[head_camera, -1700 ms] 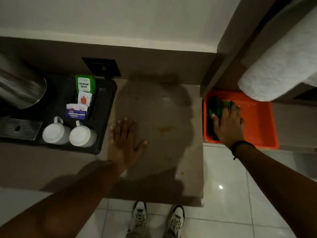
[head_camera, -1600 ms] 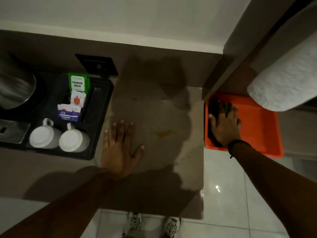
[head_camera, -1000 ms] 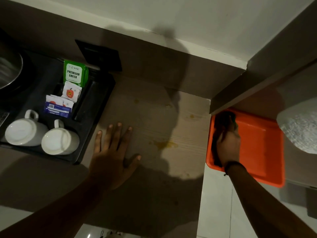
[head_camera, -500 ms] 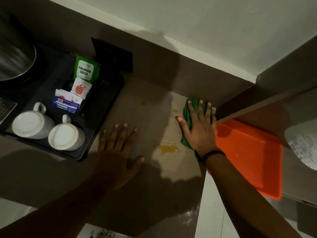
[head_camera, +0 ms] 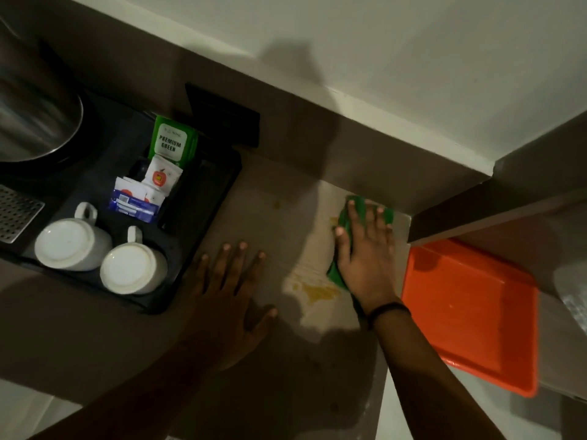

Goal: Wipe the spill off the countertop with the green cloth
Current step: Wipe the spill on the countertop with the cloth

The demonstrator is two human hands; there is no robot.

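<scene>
The green cloth [head_camera: 343, 222] lies on the beige countertop [head_camera: 286, 192] near its back right corner. My right hand [head_camera: 365, 252] presses flat on top of it with fingers spread, covering most of the cloth. A yellow spill [head_camera: 317, 292] sits on the counter just in front of and left of the cloth; smaller yellow drops [head_camera: 277, 204] lie farther back. My left hand [head_camera: 228, 296] rests flat on the counter, palm down, fingers apart, left of the spill and holding nothing.
A black tray [head_camera: 197, 246] at left holds two upturned white mugs [head_camera: 95, 249] and tea sachets [head_camera: 173, 142]. A metal kettle [head_camera: 35, 112] stands at far left. An orange tray [head_camera: 470, 312] sits lower, beyond the counter's right edge. A black wall socket [head_camera: 222, 119] is behind.
My right hand took the green cloth out of the orange tray and laid it on the counter's back right corner, then slid it slightly left. My left hand has stayed flat on the counter.
</scene>
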